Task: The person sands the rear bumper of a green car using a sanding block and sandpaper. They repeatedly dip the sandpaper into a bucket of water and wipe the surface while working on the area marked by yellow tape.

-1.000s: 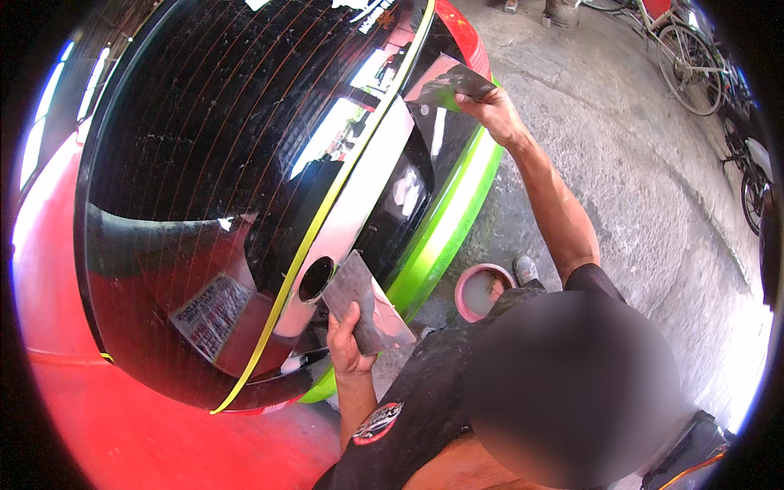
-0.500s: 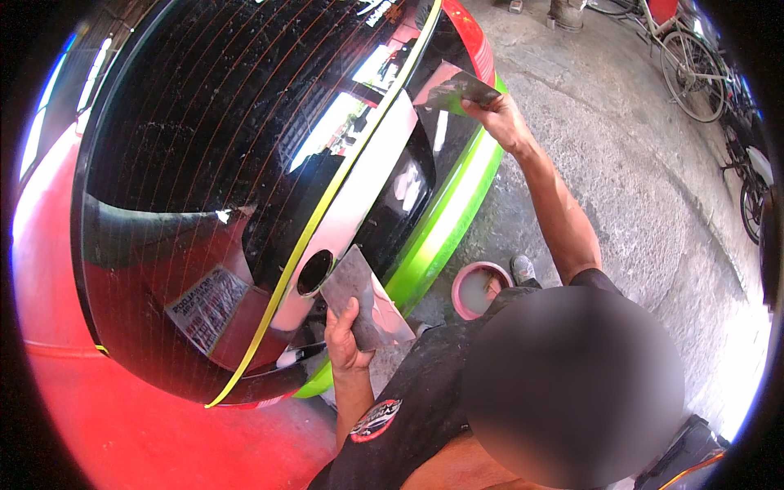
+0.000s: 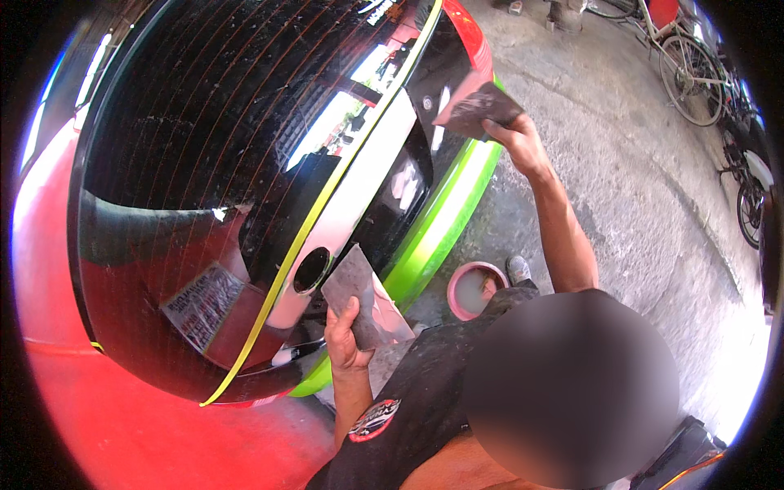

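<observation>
My left hand (image 3: 346, 336) is closed round the lower edge of a flat grey putty plate (image 3: 359, 298), thumb on its face. Pink paste lies along that plate's right side. It is held up just in front of the pale strip below the car's rear window, near a dark round hole (image 3: 312, 270). Farther off, my right hand (image 3: 525, 144) pinches a thin, flat metal spreader (image 3: 482, 106) between thumb and fingers. Its surface looks pinkish and dark, slightly blurred. The spreader is near the car's red tail light (image 3: 472, 41) and bright green bumper (image 3: 445, 216); I cannot tell whether it touches.
The dark rear window (image 3: 220, 163) has yellow tape (image 3: 314, 216) along its lower edge. A red car panel (image 3: 163, 425) spreads at the lower left. On the concrete floor a pink basin (image 3: 466, 308) holds cloudy liquid. Bicycles (image 3: 690, 77) stand at the far right.
My right hand has moved slightly right and nearer with the spreader, away from the car, and the spreader has turned a little. My left hand and its plate stay about where they were.
</observation>
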`<state>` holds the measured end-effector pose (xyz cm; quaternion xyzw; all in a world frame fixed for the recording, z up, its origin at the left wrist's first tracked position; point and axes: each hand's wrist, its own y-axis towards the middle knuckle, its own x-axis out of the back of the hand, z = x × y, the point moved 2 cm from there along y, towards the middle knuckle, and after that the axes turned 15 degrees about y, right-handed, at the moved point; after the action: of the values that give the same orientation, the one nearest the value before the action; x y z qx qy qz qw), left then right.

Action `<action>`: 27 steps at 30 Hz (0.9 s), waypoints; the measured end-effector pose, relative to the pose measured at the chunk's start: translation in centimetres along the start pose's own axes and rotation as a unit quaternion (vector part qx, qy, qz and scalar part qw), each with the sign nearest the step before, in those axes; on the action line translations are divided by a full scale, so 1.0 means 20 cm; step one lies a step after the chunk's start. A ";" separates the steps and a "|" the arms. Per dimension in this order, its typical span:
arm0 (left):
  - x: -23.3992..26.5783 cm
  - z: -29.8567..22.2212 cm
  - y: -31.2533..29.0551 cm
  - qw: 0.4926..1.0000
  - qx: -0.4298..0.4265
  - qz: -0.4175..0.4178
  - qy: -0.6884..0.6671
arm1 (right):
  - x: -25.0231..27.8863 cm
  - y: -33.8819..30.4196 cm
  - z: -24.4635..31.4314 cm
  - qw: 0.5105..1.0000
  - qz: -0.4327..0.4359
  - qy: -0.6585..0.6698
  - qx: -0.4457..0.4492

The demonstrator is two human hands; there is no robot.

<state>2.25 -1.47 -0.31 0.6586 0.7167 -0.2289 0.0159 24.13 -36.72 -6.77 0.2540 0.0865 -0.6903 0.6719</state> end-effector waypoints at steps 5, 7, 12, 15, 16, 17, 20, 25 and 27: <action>-0.03 0.05 0.03 1.000 0.019 0.010 0.002 | -0.11 -0.41 0.12 0.999 -0.035 0.020 -0.033; -0.05 0.09 0.05 0.999 0.040 0.016 0.002 | -0.15 -0.62 0.02 0.991 0.028 -0.053 -0.121; -0.10 0.18 0.10 0.996 0.075 0.004 -0.057 | -0.62 -1.01 0.14 0.902 0.322 -0.277 0.074; -0.03 0.26 0.14 0.996 0.083 -0.007 -0.036 | -0.63 -1.06 0.14 0.839 0.429 -0.321 0.094; -0.03 0.29 0.13 0.995 0.061 0.016 -0.071 | -0.63 -1.08 0.14 0.836 0.422 -0.331 0.118; -0.04 0.29 0.11 0.995 0.071 0.023 -0.070 | -0.63 -1.10 0.13 0.834 0.408 -0.344 0.141; -0.06 0.16 0.03 0.995 0.064 0.020 -0.073 | -0.52 -1.07 0.00 0.818 0.373 -0.404 0.168; -0.06 -0.05 -0.07 0.998 -0.019 0.055 -0.036 | -0.32 -0.94 -0.15 0.826 0.324 -0.459 0.045; -0.03 -0.03 -0.08 0.998 -0.023 0.051 -0.021 | -0.29 -0.78 -0.17 0.944 0.092 -0.317 0.007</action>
<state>0.93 -1.93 0.96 0.6891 0.6864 -0.2252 0.0575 9.54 -28.70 -10.32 0.0334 -0.1597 -0.6708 0.7235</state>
